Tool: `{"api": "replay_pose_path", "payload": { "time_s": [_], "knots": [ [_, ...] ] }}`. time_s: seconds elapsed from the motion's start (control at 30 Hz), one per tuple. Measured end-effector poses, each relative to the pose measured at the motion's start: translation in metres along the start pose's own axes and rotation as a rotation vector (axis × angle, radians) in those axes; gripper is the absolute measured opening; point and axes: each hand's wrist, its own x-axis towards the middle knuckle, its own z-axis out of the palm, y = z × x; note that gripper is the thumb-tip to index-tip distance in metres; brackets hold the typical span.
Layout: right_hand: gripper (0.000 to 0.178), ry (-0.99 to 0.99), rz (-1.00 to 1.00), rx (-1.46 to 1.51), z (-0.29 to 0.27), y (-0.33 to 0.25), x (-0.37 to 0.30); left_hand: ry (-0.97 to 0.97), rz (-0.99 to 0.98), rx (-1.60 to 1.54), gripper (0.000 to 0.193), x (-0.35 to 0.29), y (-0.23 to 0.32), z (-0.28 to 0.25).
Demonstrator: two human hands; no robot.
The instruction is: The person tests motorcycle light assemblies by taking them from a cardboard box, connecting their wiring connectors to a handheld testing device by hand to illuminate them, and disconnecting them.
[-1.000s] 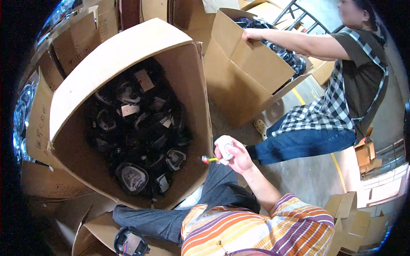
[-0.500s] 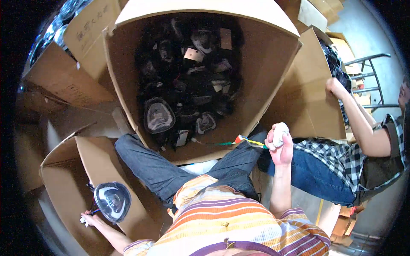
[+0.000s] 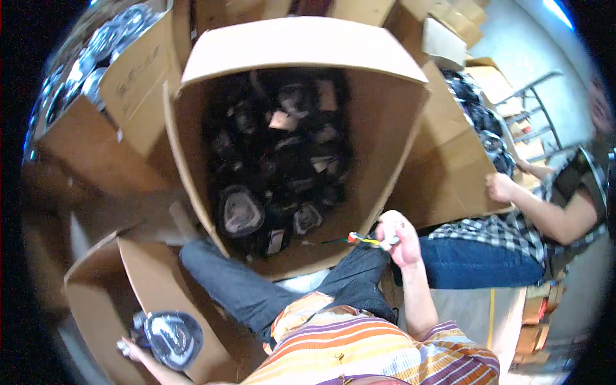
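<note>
My left hand [image 3: 131, 350] reaches into the narrow cardboard box at the lower left, with white material at its fingertips. Right beside it is a clear domed plastic shell [image 3: 173, 340] with a dark part and a bit of blue at its edge; the hand's fingers are too small to read. My right hand [image 3: 399, 242] is raised over my right thigh, its fingers closed on a thin yellow-and-green cord [image 3: 367, 241] with a red-and-white piece on it. White also shows among these fingers. The cord's thin far end runs left across the front of the large box.
A large open cardboard box [image 3: 401, 135] before me holds several dark items and clear shells [image 3: 242, 212]. The small box [image 3: 106, 276] stands at my left. Another box [image 3: 138, 96] at far left is heaped with clear plastic. At right, a co-worker's hand [image 3: 500, 188] rests at a filled box.
The whole view has shifted, with the boxes sitting lower. My right hand has come down and left, the cord still in it. The co-worker's near hand has come lower along their box.
</note>
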Motion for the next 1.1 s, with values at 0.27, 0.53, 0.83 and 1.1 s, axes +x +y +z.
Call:
{"api": "replay_pose_path", "payload": {
  "time_s": [0.27,0.53,0.83,1.1],
  "knots": [
    [0.028,-0.12,0.073,-0.035,0.007,0.013,0.002,-0.089,0.619,0.005,0.055,-0.092,0.065,0.101],
    [0.017,-0.156,0.13,-0.067,0.012,0.003,0.002,-0.161,0.746,-0.348,0.046,-0.192,0.12,0.06],
    [0.019,-0.221,0.191,-0.087,0.01,0.02,0.003,-0.184,0.767,-0.659,0.036,-0.276,0.126,-0.031],
    [0.016,-0.234,0.19,-0.129,0.021,0.036,0.019,-0.137,0.95,-0.653,0.034,-0.353,0.14,-0.108]
  ]
}}
